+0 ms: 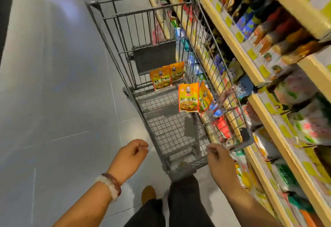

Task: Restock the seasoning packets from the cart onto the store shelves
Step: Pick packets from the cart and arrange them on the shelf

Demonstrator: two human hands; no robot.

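Observation:
Several yellow-orange seasoning packets lie in the grey wire cart (114,34). One pair of packets (160,79) stands near the cart's grey flap. Another pair of packets (189,98) leans against the cart's right wall. My left hand (132,153) hovers over the floor just left of the cart's near end, fingers curled and holding nothing. My right hand (217,156) hovers at the near right corner of the cart, fingers curled too, nothing in it. Neither hand touches a packet.
Wooden store shelves (231,38) run along the right, tight against the cart, stocked with dark bottles (279,24) above and bagged goods (304,122) below. Grey tiled floor (53,83) stretches to the left. My legs and a shoe (148,193) are below the cart.

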